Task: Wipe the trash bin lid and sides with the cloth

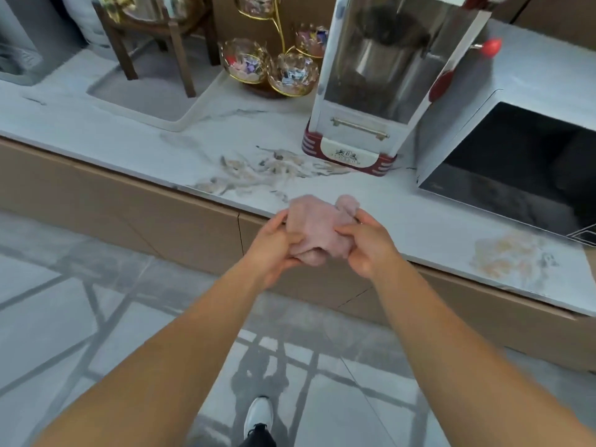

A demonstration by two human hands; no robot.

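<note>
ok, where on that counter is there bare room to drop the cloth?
Both hands, left hand and right hand, hold the pink cloth at the countertop edge. Bare patches: left front, between the wooden stand and the edge; and in front of the microwave. Crowded: candy bowls and popcorn machine at the back.

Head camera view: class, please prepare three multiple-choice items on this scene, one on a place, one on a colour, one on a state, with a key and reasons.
1. Where does the popcorn machine stand?
A. on the countertop
B. on the floor
C. inside the microwave

2. What colour is the cloth?
A. blue
B. pale pink
C. green

3. How is the cloth held?
A. lying flat on the counter
B. hanging from one hand
C. bunched between the left hand and right hand

Key: 1 A, its red base rests on the marble top; 2 B, the fabric reads pale pink; 3 C, fingers of both hands grip it.
</note>
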